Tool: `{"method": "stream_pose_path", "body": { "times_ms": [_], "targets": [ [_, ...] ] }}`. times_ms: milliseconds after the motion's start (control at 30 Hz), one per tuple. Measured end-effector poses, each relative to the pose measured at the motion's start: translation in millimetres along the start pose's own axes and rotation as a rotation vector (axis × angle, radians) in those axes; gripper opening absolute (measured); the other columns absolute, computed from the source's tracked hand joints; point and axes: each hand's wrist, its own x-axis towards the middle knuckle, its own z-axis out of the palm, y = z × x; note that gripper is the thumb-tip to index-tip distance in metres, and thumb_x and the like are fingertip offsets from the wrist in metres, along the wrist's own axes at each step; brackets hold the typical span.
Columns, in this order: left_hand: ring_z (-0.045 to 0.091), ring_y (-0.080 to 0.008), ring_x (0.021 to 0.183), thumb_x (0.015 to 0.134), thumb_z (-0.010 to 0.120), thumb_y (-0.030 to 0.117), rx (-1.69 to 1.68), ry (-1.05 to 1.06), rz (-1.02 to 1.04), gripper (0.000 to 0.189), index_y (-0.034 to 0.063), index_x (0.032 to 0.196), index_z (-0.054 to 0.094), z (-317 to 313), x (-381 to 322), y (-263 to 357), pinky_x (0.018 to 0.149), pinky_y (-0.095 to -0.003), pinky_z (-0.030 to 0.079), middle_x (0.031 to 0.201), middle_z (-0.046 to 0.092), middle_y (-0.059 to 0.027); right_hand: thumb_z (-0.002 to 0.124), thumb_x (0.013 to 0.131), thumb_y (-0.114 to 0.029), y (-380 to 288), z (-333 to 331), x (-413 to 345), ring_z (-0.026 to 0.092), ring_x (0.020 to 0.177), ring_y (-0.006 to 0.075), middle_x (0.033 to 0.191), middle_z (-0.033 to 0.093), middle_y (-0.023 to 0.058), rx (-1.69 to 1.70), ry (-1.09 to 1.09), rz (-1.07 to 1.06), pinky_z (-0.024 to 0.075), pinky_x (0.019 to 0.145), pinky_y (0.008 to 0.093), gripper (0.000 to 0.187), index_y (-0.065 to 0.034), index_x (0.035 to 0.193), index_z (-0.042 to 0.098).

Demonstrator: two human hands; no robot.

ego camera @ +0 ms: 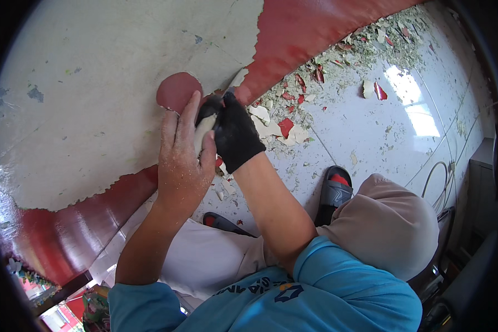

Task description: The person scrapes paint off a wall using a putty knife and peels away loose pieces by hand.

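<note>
My left hand [182,149] is bare and dusty, its fingers laid flat over a large panel with beige areas [108,95] and red coating [290,37]. Its fingertips touch a rounded red patch [178,90]. Between thumb and forefinger is a pale strip [204,132], seemingly peeled coating. Close beside it, my right hand [238,130] wears a black glove and is curled at the ragged border of the red coating. What its fingers close around is blurred and mostly hidden. Just beyond it, a pale flap [237,79] stands lifted from the panel.
Red and cream flakes [288,128] and fine shavings litter the white tiled floor [357,137]. A sandalled foot [336,189] rests there. Looped cables [444,186] hang at the right, by a grey cabinet [481,166]. More red coating [95,207] borders the beige at lower left.
</note>
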Motion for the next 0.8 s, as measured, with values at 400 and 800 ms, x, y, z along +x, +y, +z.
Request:
{"method": "stream_pose_path", "body": {
  "times_ms": [400,800],
  "targets": [
    [0.037,-0.0446,0.124,0.085,0.049,0.004,-0.001,0.054,-0.059,0.054,0.0013,0.137,0.038,22,5,13,0.106,-0.0512,0.027,0.137,0.045,-0.013,0.051,0.094,-0.035,3,16,2,0.056,0.061,0.0152,0.066,0.054,0.0015,-0.069,-0.024,-0.137,0.0478,0.057,0.0274,0.028,-0.0116,0.08,0.051],
    [0.043,-0.042,0.116,0.082,0.047,0.001,-0.091,0.047,0.017,0.052,0.0002,0.133,0.043,43,24,28,0.102,-0.0467,0.033,0.125,0.051,-0.0208,0.043,0.097,-0.037,-17,0,5,0.051,0.057,0.0122,0.06,0.049,-0.0021,-0.375,-0.056,-0.26,0.0459,0.058,0.0289,0.026,-0.0171,0.081,0.048]
  ]
}}
